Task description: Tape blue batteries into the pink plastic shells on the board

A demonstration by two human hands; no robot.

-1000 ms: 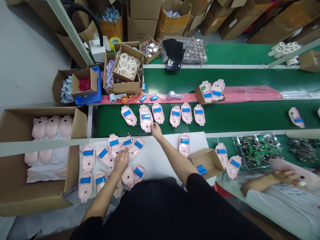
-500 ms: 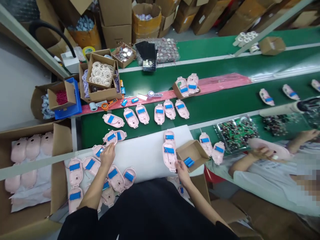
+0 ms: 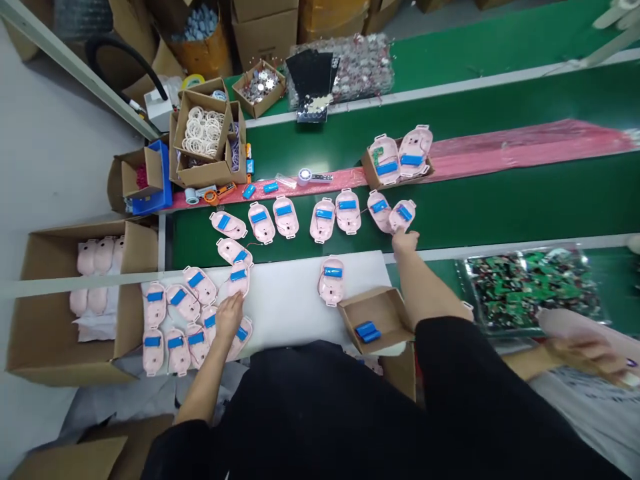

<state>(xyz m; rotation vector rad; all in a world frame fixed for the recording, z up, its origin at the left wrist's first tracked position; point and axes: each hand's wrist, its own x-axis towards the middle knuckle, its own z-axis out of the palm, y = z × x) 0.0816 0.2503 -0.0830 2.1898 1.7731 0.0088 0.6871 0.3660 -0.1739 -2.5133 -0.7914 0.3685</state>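
My left hand (image 3: 231, 313) is closed on the lower edge of a pink plastic shell half (image 3: 240, 283) with a blue battery pack in it. Just beyond lies another pink shell (image 3: 231, 251), and several more shells (image 3: 184, 303) are laid out on the left. Stretched forward over the green belt, my right hand (image 3: 406, 243) grips the near end of a pink shell (image 3: 401, 217) with a blue pack. That shell touches or overlaps a neighbouring shell (image 3: 379, 208). On the white foam mat (image 3: 285, 300) rests a single shell (image 3: 331, 283).
An open carton (image 3: 377, 310) with blue battery packs (image 3: 368, 331) stands right of the mat. A small box (image 3: 395, 177) bears two shells. Bagged circuit boards (image 3: 537, 287) lie at right, near a co-worker's hand (image 3: 583, 357). A large carton (image 3: 135, 320) holds pink shells.
My right hand has moved forward from the mat to the belt, where it holds a shell. One of the two shells at mid-mat is gone from there. My left hand has shifted slightly right.
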